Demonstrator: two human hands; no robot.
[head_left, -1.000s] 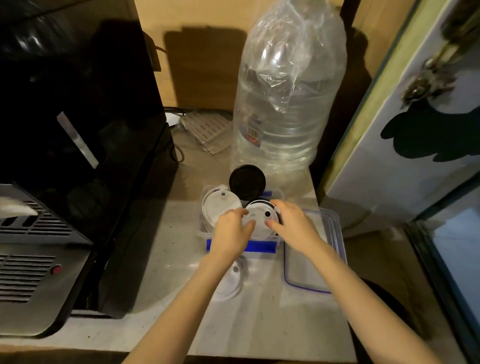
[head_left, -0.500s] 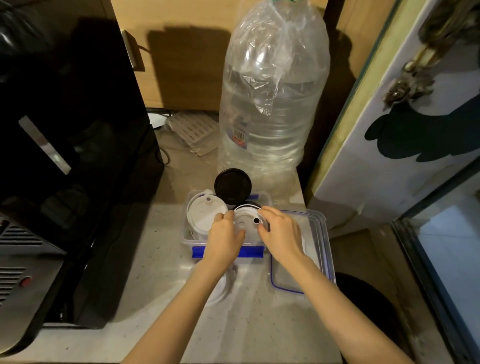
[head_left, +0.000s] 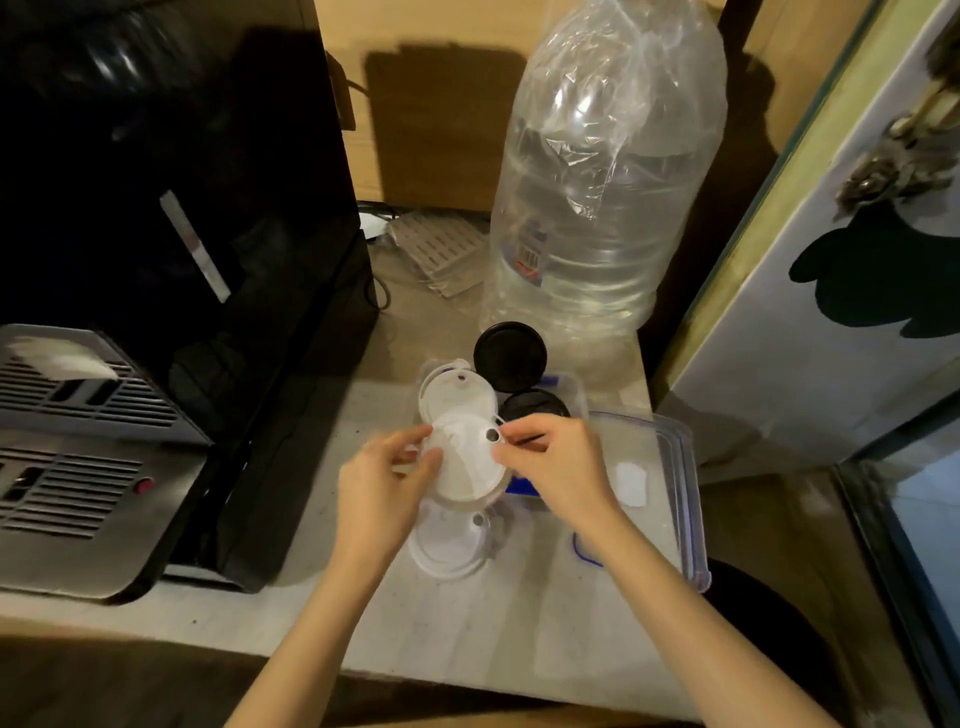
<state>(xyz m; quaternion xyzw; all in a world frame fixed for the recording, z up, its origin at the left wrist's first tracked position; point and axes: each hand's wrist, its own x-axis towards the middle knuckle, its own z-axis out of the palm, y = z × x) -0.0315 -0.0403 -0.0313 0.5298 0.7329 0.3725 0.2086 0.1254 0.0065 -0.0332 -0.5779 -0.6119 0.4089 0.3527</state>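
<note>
White cup lid (head_left: 467, 467) held just above front edge of clear storage box (head_left: 581, 392), pinched at opposite rims: left hand (head_left: 376, 486) on left side, right hand (head_left: 558, 462) beside sip hole. Likely light, thin, bendy, slightly slick; best gripped gently at rim. Second white lid (head_left: 447, 543) flat on counter (head_left: 519, 623) beneath; black lids (head_left: 510, 356) in box; large water bottle (head_left: 602, 182) behind

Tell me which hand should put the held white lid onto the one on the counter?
Probably left. The left hand grips the held lid just above the counter lid; the right hand pinches its rim, further away.
</note>
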